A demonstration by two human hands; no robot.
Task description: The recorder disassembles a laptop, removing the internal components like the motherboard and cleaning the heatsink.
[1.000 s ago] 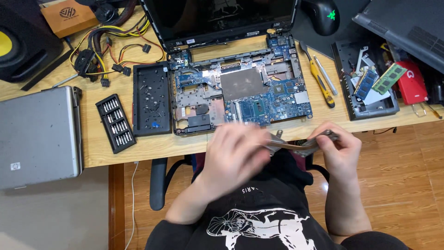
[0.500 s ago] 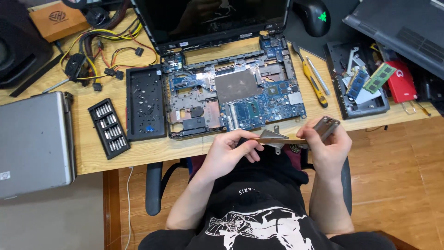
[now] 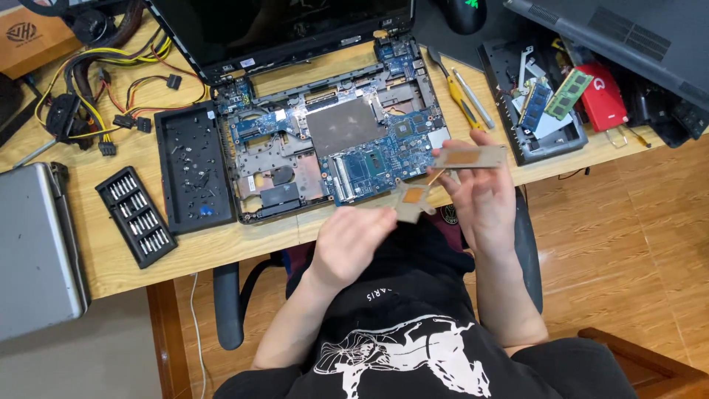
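I hold a metal heatsink with copper pads and a thin copper pipe above my lap, at the desk's front edge. My right hand grips its upper plate end from below. My left hand is loosely curled just under its lower plate, fingertips touching it. Beyond them lies an opened laptop with its bare motherboard exposed and its dark screen tilted back.
A black screw tray and a bit set lie left of the laptop. A closed grey laptop sits far left, cables behind it. A yellow-handled screwdriver and a parts tray lie to the right.
My hands have shifted right and up toward the desk edge. The heatsink has turned so its copper pads face up, and my left hand has slid down off its left end.
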